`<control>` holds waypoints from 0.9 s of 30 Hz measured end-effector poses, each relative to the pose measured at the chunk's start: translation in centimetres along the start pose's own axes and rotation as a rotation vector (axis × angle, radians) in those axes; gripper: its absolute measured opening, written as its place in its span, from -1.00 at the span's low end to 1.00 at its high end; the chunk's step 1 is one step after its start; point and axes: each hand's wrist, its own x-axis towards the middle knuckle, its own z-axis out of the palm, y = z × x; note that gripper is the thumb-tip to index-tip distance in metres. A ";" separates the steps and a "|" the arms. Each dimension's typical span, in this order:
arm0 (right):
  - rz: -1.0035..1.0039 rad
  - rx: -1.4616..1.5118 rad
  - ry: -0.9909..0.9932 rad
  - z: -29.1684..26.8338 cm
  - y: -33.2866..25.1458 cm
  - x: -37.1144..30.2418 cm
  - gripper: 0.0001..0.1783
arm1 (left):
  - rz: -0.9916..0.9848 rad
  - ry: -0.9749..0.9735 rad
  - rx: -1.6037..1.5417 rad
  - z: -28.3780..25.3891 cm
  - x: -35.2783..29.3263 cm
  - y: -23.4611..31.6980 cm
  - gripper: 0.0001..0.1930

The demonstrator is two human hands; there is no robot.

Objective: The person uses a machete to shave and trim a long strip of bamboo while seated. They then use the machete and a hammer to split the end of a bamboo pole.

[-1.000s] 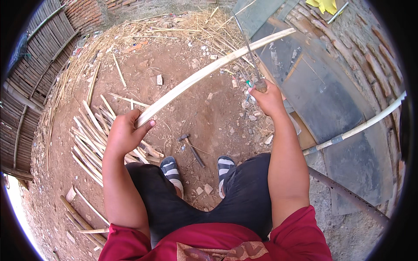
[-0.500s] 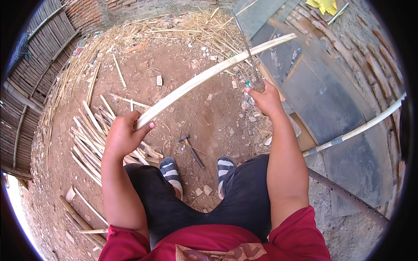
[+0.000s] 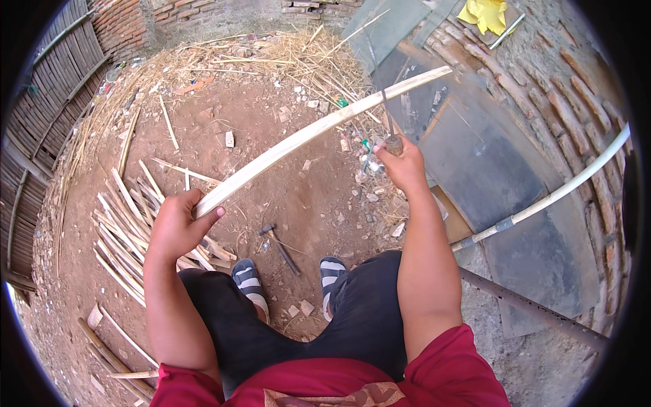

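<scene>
My left hand [image 3: 178, 227] is closed around the near end of a long, pale wooden strip [image 3: 305, 139]. The strip slants up and away to the right, looking slightly bowed in this wide view. In my right hand [image 3: 405, 165] is the wooden handle of a long, thin-bladed knife [image 3: 385, 112]. Its dark, narrow blade points away from me and crosses the strip toward the far end. I cannot tell how firmly the blade touches the wood. A hammer [image 3: 279, 249] lies on the dirt between the hands, just beyond my feet.
Several split wooden strips [image 3: 129, 227] are heaped on the left, beside my left forearm. Dark sheets [image 3: 475, 156] lie on the right, with a pale curved pole [image 3: 542, 210] and a rusty pipe [image 3: 529, 305] across them. Straw [image 3: 305, 57] litters the far ground before a brick wall [image 3: 203, 13].
The whole view has shifted a little, with the ground moving left and down in it. Both hands keep their holds, and the blade still crosses the strip at nearly the same place.
</scene>
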 end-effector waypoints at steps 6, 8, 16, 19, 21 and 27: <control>-0.436 -0.131 -0.318 3.4 -2.7 -3.6 -0.69 | 0.034 -0.028 -0.048 1.5 0.8 -0.1 -0.64; -0.628 -0.242 -0.333 4.1 -3.4 -4.3 -0.68 | -0.002 -0.052 -0.078 1.5 0.4 -0.3 -0.63; 0.060 0.305 -0.228 1.3 0.5 -0.6 -0.75 | -0.050 0.038 0.016 0.2 0.5 -1.2 -0.59; -0.026 0.601 -0.308 2.0 -1.2 -2.1 -0.75 | -0.043 0.034 -0.020 0.8 0.5 -0.6 -0.60; -0.069 0.683 -0.311 2.2 -2.1 -2.6 -0.76 | -0.005 0.025 0.035 0.7 0.6 0.0 -0.59; -0.063 0.859 -0.307 2.4 -1.5 -2.0 -0.73 | 0.022 -0.037 0.128 0.9 0.4 0.9 -0.59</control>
